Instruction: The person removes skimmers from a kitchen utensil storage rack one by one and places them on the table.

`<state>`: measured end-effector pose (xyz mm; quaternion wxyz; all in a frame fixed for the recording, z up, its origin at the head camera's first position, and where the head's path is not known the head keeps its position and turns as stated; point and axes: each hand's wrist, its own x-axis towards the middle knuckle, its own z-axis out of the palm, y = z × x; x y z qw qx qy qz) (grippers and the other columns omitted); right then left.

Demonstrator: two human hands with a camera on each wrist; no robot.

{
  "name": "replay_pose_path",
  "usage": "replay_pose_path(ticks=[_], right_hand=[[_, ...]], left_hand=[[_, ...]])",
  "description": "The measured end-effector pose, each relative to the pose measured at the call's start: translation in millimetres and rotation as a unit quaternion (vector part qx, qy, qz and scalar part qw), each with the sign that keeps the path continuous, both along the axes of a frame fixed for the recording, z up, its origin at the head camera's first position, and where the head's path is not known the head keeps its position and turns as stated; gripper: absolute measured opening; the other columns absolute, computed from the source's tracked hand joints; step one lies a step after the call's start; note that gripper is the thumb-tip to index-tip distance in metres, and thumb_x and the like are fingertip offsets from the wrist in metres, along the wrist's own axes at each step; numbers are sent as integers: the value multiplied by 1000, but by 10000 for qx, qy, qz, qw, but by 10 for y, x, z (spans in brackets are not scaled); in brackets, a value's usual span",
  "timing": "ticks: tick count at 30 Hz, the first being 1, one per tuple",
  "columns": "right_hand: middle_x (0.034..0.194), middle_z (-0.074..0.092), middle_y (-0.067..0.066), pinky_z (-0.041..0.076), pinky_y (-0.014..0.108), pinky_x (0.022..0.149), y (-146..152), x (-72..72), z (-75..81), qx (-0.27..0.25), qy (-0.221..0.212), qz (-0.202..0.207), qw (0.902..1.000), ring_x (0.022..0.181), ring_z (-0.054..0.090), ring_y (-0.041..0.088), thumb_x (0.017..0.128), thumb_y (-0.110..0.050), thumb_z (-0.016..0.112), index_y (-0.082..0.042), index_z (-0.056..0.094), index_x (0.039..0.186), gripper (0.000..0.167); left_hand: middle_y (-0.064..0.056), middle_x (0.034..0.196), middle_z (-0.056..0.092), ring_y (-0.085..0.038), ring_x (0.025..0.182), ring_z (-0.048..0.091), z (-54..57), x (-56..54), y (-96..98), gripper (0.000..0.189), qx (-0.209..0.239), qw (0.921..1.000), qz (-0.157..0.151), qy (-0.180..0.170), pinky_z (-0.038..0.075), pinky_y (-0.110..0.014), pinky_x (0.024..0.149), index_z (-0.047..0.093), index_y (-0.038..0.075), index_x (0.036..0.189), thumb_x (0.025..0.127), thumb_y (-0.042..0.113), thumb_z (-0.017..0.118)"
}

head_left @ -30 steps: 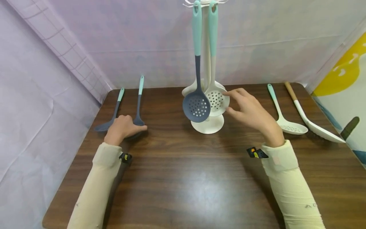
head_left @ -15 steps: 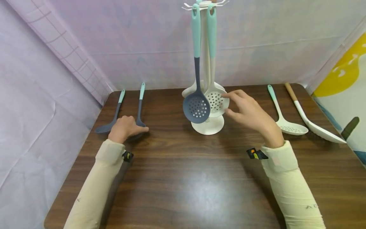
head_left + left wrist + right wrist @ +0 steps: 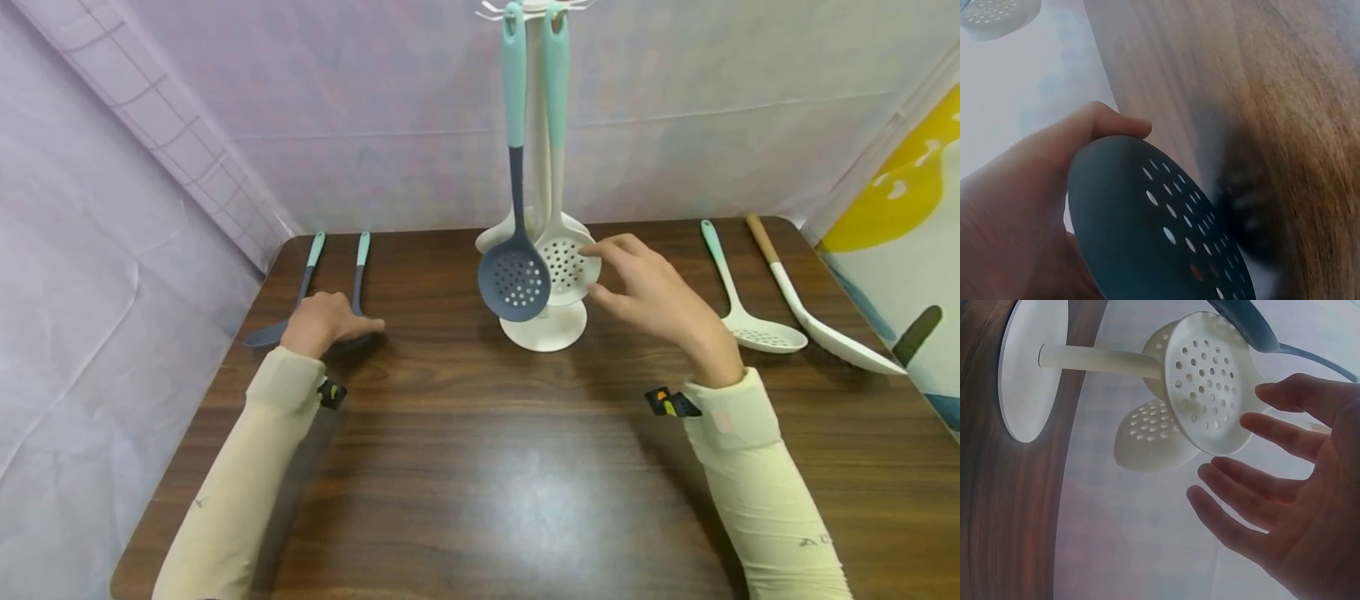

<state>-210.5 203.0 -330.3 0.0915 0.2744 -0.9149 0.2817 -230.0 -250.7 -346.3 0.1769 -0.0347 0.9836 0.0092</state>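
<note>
Left wrist: left hand [image 3: 1029,197] grips skimmer [image 3: 1113,206] by edge.

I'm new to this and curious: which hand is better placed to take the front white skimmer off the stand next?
Probably the right hand: it is close by the front white skimmer and grips nothing, though contact is unclear. The left hand is farther off, holding a dark skimmer.

A brown table [image 3: 450,492] supports a white stand [image 3: 543,332]. A pale skimmer [image 3: 752,327] and wooden-handled utensil [image 3: 840,342] lie right, a dark utensil [image 3: 267,336] left
</note>
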Motion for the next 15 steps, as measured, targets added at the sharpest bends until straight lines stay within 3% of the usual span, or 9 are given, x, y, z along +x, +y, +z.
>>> replay_pose_path(ticks=[7,15], right_hand=[[144,51,25,45,61,104,-58,-36,-63,-236,149,-58,9996,128,53,41,96,-13,67,-3,58,142,48],[133,59,23,49,42,79,-126,-100,-156,-616,362,-144,9973,89,61,30,97,-8,62,-1,60,140,43]], left_hand=[[-41,139,53,-55,118,59,4,-9,24,97,-95,9998,-38,178,51,-64,99,54,-14,139,92,71,57],[-38,136,58,-58,116,60,-23,22,82,83,-147,9988,-296,364,53,-66,91,56,-9,139,96,62,57]])
